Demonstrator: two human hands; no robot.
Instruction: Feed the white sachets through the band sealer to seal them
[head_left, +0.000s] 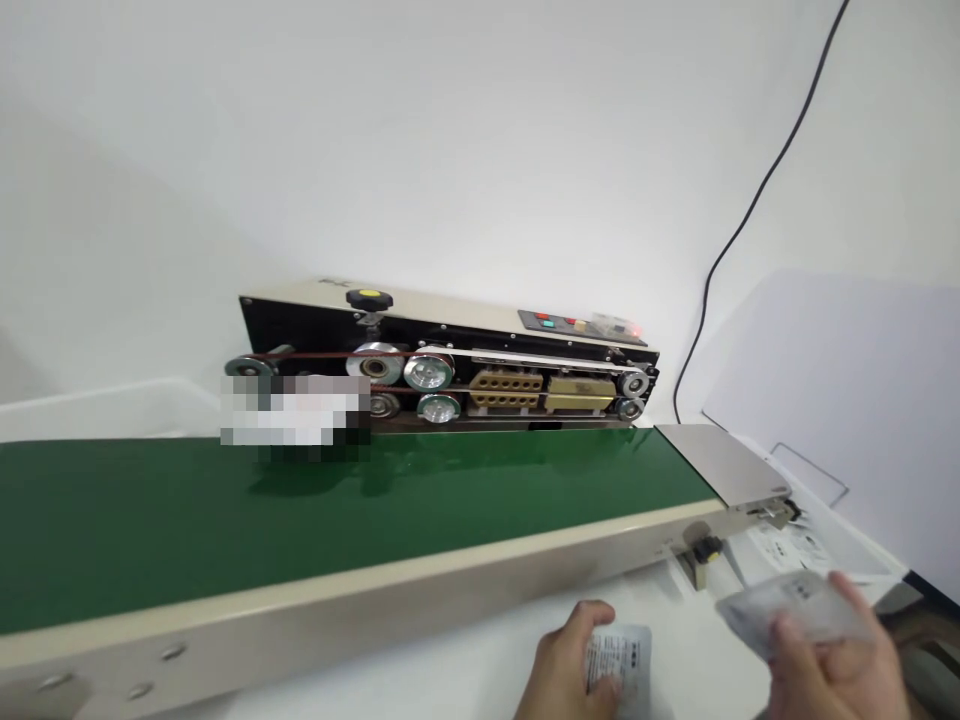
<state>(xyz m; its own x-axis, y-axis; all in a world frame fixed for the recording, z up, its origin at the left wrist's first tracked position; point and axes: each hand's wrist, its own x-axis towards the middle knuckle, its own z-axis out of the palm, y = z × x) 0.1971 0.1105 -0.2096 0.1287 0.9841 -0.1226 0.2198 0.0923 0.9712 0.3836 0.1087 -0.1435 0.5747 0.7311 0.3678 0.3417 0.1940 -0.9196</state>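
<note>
Near the bottom centre, my left hand (559,665) is closed around a small silver pouch (634,655) with dark print. Further right, my right hand (840,665) grips a second silver pouch (757,605) between thumb and fingers, tilted and slightly blurred. Both hands are in front of a band sealing machine (450,320), apart from its green conveyor belt (450,510). A pixelated patch at the machine's left end hides what lies there on or above the belt.
A metal plate (720,460) forms the conveyor's right end. Beneath it, several printed pouches (795,548) lie in a white tray (862,550). The conveyor's beige side rail (375,605) runs in front. A black cable (757,200) hangs along the wall on the right.
</note>
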